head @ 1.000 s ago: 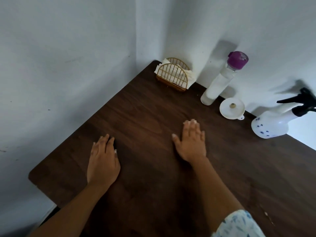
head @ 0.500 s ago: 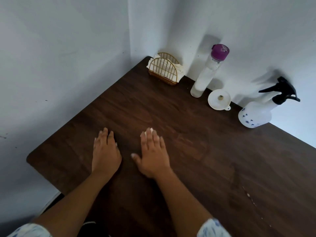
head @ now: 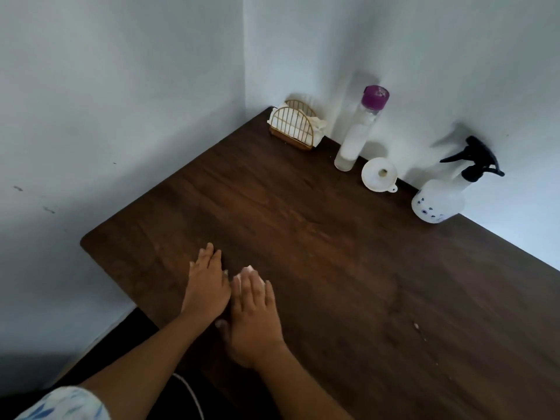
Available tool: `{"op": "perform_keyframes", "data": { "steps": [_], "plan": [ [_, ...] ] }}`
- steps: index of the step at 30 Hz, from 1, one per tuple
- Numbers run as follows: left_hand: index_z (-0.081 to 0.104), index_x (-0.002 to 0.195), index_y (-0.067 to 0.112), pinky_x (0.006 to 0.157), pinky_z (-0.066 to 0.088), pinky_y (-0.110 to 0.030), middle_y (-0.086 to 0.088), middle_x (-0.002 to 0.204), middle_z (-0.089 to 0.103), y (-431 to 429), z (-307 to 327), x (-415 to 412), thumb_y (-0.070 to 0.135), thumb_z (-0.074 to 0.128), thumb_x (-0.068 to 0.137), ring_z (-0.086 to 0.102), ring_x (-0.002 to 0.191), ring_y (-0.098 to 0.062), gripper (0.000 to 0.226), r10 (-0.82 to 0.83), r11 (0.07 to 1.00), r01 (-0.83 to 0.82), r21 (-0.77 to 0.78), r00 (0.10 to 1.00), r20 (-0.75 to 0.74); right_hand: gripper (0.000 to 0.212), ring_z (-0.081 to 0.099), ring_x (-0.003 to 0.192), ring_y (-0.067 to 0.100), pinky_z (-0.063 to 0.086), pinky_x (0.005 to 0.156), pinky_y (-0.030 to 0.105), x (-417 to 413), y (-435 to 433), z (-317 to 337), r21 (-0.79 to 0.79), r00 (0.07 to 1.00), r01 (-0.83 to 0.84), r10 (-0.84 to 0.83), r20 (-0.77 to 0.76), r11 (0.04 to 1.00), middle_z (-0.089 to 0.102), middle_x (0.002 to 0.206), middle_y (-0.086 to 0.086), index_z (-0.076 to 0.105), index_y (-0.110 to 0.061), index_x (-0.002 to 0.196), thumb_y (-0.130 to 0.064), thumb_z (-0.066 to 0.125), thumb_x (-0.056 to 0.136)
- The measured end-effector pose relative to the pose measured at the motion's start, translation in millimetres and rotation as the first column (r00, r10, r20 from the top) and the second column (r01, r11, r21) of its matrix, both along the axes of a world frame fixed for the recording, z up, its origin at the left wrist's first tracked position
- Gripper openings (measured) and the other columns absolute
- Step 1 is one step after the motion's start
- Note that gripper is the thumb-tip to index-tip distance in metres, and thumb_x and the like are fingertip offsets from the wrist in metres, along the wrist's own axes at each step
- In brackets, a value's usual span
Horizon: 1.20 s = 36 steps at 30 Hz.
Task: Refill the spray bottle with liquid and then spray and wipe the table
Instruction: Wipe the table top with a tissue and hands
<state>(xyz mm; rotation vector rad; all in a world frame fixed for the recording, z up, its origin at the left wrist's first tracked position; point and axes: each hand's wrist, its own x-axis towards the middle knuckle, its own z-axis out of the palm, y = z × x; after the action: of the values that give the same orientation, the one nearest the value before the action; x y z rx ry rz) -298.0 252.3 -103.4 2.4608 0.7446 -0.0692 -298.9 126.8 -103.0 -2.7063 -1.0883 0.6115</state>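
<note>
A white spray bottle (head: 439, 201) with a black trigger head stands at the table's back right against the wall. Left of it lies a white funnel (head: 379, 174), mouth up. A tall clear bottle (head: 357, 134) with a purple cap holds pale liquid beside the funnel. My left hand (head: 207, 283) and my right hand (head: 253, 313) lie flat, palms down, side by side on the dark wooden table (head: 333, 253) near its front left corner. Both hands hold nothing and are far from the bottles.
A gold wire napkin holder (head: 292, 125) with white napkins sits in the back corner. White walls close the table on the left and behind. The table's rounded left corner (head: 86, 241) drops to a dark floor. A few pale crumbs (head: 416, 326) lie at the right.
My right hand has slid left and toward me across the table until it lies against my left hand. The view has shifted, so the bottles appear further in.
</note>
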Motion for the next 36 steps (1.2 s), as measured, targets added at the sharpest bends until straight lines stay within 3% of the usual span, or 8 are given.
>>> {"op": "perform_keyframes", "data": {
  "steps": [3,8,12,16,20,29,34,36],
  "plan": [
    [0.021,0.144,0.007,0.116,0.002,-0.035,-0.009,0.156,0.009,-5.8,2.7,-13.5,0.024,0.032,0.099,0.002,0.144,-0.019,0.049,-0.035,0.996,0.036,-0.078,0.999,0.012,0.068,-0.019,0.143,0.021,-0.008,0.117,0.045,34.8,17.3,-1.2,-0.009,0.993,-0.114,0.114,0.023,0.993,-0.014,0.157,0.008,-0.005,-0.014,0.149,-0.043,0.026,0.095],
    [0.011,0.146,0.008,0.115,-0.003,-0.033,-0.008,0.157,0.0,-8.3,-2.8,-40.7,0.028,0.028,0.1,-0.002,0.144,-0.021,0.053,-0.214,0.976,0.216,0.034,0.976,-0.05,0.072,-0.017,0.143,0.026,-0.005,0.116,0.046,94.2,-49.9,-5.3,-0.125,0.961,0.275,-0.268,0.07,0.953,-0.018,0.156,0.012,-0.01,-0.013,0.148,-0.052,0.021,0.096],
    [0.014,0.146,0.007,0.116,-0.003,-0.037,-0.008,0.157,0.004,-13.1,-4.3,-40.3,0.027,0.028,0.1,0.0,0.144,-0.023,0.052,-0.234,0.97,0.236,0.067,0.972,-0.036,0.077,-0.018,0.143,0.03,-0.005,0.116,0.046,40.5,-88.8,-5.9,-0.136,0.896,0.443,-0.435,0.088,0.886,-0.017,0.155,0.017,-0.01,-0.008,0.147,-0.055,0.019,0.094],
    [0.016,0.145,0.008,0.116,-0.003,-0.037,-0.008,0.156,0.006,-26.2,-4.8,-46.8,0.026,0.028,0.099,0.0,0.144,-0.02,0.051,-0.232,0.972,0.233,0.04,0.972,-0.021,0.081,0.012,0.142,0.035,0.008,0.115,0.051,-37.2,-41.7,-11.5,-0.058,0.964,0.228,-0.217,0.154,0.972,0.017,0.153,0.021,0.023,-0.002,0.144,-0.058,0.032,0.087],
    [0.015,0.146,0.009,0.116,-0.002,-0.037,-0.008,0.156,0.007,-33.6,-5.8,-46.8,0.024,0.027,0.1,0.001,0.144,-0.019,0.05,-0.263,0.965,0.263,0.014,0.964,0.023,0.074,-0.015,0.143,0.021,-0.001,0.114,0.057,-14.7,-14.6,-5.9,-0.087,0.991,-0.05,0.061,0.121,0.995,-0.013,0.156,0.007,-0.001,-0.014,0.149,-0.052,0.026,0.091],
    [0.022,0.144,0.006,0.116,-0.001,-0.034,-0.008,0.156,0.013,-50.9,-8.3,-65.7,0.023,0.031,0.099,0.005,0.144,-0.021,0.049,-0.195,0.98,0.198,-0.026,0.977,0.087,0.082,-0.014,0.144,0.025,-0.014,0.112,0.052,8.1,-140.0,3.0,-0.225,0.922,0.369,-0.325,0.209,0.902,-0.012,0.157,0.011,-0.009,-0.012,0.148,-0.064,0.01,0.089],
    [0.028,0.142,0.009,0.115,0.0,-0.03,-0.006,0.155,0.017,-81.5,-5.1,-61.0,0.021,0.032,0.099,0.006,0.144,-0.016,0.045,-0.106,0.989,0.121,-0.09,0.981,0.164,0.083,-0.001,0.144,0.033,-0.005,0.113,0.049,-59.5,-107.8,-4.6,-0.082,0.978,0.116,-0.099,0.181,0.99,0.006,0.156,0.018,0.011,-0.005,0.147,-0.064,0.019,0.089],
    [0.028,0.142,0.012,0.115,0.003,-0.029,-0.003,0.155,0.016,-100.8,-5.0,-57.9,0.022,0.033,0.098,0.005,0.143,-0.012,0.045,-0.053,0.985,0.081,-0.153,0.982,0.182,0.078,-0.011,0.144,0.027,-0.009,0.116,0.048,-50.4,-97.0,-2.9,-0.039,0.988,-0.047,0.053,0.144,0.998,-0.004,0.157,0.014,0.001,-0.01,0.148,-0.06,0.02,0.091]
  ]
}}
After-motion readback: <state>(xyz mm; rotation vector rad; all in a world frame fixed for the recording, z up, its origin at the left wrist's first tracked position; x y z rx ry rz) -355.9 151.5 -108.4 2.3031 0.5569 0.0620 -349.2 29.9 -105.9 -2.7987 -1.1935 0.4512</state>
